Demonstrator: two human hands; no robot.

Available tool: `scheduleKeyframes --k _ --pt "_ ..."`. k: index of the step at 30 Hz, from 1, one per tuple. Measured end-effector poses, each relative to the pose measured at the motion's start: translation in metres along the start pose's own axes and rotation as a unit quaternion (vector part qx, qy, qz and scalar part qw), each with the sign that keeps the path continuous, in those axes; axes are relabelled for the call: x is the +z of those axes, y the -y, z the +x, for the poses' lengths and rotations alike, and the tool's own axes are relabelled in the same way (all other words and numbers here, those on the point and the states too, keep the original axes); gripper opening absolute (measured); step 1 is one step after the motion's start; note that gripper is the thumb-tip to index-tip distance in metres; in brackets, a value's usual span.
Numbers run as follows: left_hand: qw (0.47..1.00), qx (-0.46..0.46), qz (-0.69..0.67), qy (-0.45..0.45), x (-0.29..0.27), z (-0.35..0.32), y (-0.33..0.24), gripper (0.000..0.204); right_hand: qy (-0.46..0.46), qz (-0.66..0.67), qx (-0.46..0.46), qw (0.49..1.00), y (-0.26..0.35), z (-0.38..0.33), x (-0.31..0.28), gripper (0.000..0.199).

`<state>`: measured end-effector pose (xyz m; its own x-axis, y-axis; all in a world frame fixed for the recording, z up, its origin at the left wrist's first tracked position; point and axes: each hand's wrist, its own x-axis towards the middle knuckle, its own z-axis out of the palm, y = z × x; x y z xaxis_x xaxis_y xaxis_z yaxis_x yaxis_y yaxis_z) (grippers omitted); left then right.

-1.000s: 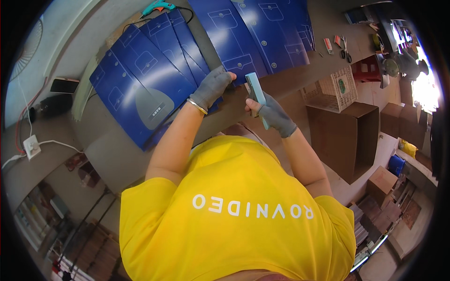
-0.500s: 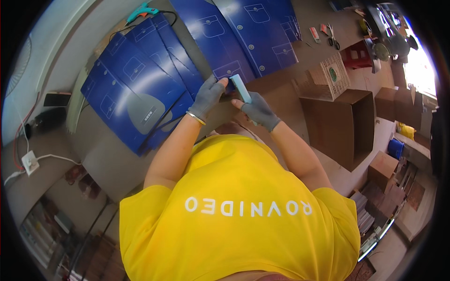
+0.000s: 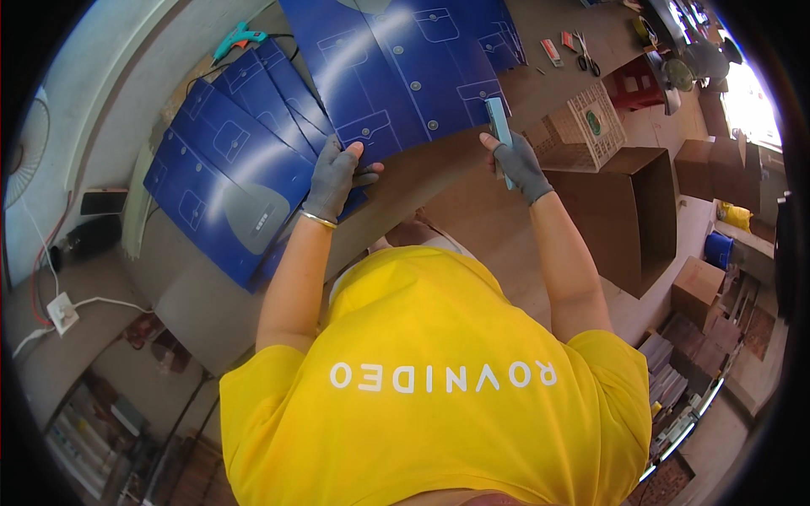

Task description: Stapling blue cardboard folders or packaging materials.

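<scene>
Two gloved hands are set on a large blue printed card sheet [image 3: 405, 76] lying at the far centre of the brown table [image 3: 472, 211]: the left hand [image 3: 333, 177] is spread flat on its near edge, and the right hand [image 3: 516, 164] is clamped around a pale flat tool [image 3: 498, 122] at its near-right corner. Judged light, thin and easily creased, the sheet is best taken by its edges.

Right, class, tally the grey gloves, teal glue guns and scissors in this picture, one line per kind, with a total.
Grey gloves: 2, the left hand on a blue card sheet, the right hand holding a pale blue strip
Teal glue gun: 1
Scissors: 1
Total: 4
</scene>
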<state>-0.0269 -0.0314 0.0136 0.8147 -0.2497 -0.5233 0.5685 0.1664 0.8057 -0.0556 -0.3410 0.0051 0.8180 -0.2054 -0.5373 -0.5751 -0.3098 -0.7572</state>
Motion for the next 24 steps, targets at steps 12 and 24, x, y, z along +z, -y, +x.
scheduleKeyframes --k 12,24 --pt "0.946 0.264 0.168 0.08 0.029 0.057 0.113 0.026 0.077 0.096 0.02 0.992 0.003 -0.037 0.05 0.036" --pt "0.99 0.088 0.098 -0.054 -0.093 0.053 -0.041 0.065 0.192 0.099 -0.004 0.976 -0.057 -0.072 -0.034 0.035"
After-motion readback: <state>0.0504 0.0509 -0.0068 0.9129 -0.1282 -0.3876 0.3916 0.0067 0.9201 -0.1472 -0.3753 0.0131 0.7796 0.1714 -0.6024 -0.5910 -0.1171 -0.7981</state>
